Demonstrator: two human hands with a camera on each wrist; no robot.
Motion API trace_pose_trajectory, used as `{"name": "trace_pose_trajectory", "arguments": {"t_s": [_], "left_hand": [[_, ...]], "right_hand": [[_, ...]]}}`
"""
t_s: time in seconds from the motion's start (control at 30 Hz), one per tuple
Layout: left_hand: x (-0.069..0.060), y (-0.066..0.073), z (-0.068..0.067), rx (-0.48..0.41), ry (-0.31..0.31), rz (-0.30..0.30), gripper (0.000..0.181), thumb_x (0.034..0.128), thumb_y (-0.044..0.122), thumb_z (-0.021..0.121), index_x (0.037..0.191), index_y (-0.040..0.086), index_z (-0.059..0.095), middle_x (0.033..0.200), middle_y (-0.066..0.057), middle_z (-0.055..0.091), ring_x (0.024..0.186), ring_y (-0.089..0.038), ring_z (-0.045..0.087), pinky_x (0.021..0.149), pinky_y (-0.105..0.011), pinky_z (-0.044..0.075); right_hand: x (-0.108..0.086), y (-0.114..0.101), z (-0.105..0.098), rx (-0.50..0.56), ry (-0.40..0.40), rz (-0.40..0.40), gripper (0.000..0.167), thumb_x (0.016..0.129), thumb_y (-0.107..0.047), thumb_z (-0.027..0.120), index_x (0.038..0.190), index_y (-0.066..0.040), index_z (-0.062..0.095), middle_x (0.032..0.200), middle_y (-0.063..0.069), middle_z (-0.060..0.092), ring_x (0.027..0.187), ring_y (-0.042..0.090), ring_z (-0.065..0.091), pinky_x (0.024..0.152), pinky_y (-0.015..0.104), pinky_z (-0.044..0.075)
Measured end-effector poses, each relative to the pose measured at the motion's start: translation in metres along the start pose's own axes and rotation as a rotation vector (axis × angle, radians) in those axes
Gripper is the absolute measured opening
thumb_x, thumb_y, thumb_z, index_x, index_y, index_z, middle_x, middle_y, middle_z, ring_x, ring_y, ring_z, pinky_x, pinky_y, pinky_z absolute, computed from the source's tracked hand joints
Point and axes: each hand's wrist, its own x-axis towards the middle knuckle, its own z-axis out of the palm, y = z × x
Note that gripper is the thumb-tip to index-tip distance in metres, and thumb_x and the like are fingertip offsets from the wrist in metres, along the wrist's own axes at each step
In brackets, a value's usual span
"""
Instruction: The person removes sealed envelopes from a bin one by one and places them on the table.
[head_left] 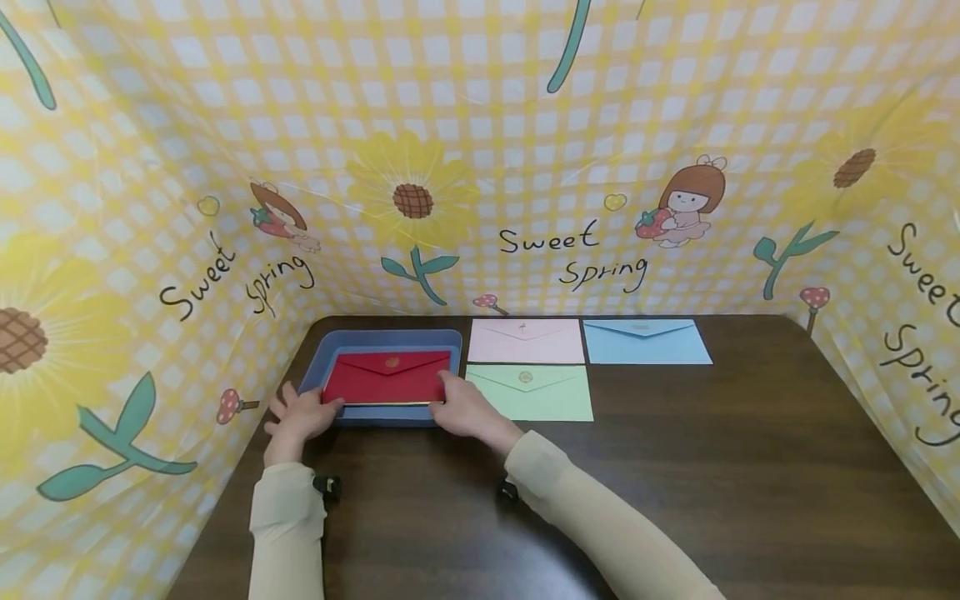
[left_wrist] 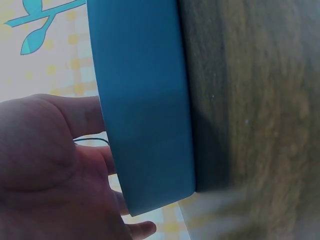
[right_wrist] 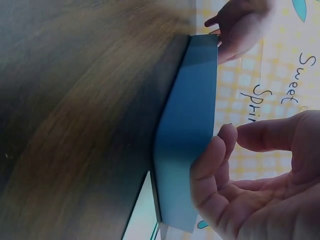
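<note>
A red envelope with a round seal lies inside the blue tray, and a thin pale edge shows beneath its front side. At its left front corner my left hand pinches it, the other fingers spread over the tray's left side. My right hand holds the envelope's right end between thumb and fingers. In the left wrist view the tray's outer wall covers part of my left hand. Curled fingers of my right hand show above the tray wall in the right wrist view; the envelope is hidden there.
Right of the tray, a pink envelope lies behind a green envelope, with a blue envelope to the right of the pink one. Patterned cloth rises behind and beside the dark wooden table.
</note>
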Motion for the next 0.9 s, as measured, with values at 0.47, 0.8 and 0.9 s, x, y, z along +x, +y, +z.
{"name": "trace_pose_trajectory", "arguments": {"t_s": [0.47,0.8,0.9], "left_hand": [[0.0019,-0.0009,-0.0032,0.017,0.000,0.001,0.068,0.1063,0.033,0.051,0.152,-0.016,0.036,0.157,-0.046,-0.010,0.141,-0.067,-0.012,0.106,-0.085,0.004],[0.0018,-0.0020,0.0002,0.022,0.011,-0.007,0.068,0.1067,0.033,0.052,0.152,-0.015,0.035,0.157,-0.045,-0.008,0.142,-0.066,-0.011,0.107,-0.085,0.004],[0.0012,-0.0006,0.0000,0.023,0.011,-0.007,0.068,0.1068,0.032,0.051,0.153,-0.014,0.035,0.157,-0.045,-0.008,0.143,-0.065,-0.013,0.107,-0.085,0.003]], "right_hand": [[0.0068,0.0045,-0.0007,0.003,-0.017,0.026,0.067,0.100,-0.014,0.064,0.159,0.006,0.038,0.139,0.020,0.061,0.088,0.022,0.063,0.078,0.032,0.056],[0.0032,0.0012,0.0004,0.092,-0.056,0.061,0.059,0.099,-0.013,0.065,0.151,0.005,0.043,0.096,0.009,0.061,0.057,0.023,0.061,0.055,0.033,0.056],[0.0049,0.0005,0.0006,0.069,-0.055,0.069,0.044,0.099,-0.013,0.064,0.138,0.004,0.051,0.091,0.009,0.061,0.054,0.023,0.060,0.053,0.035,0.057]]}}
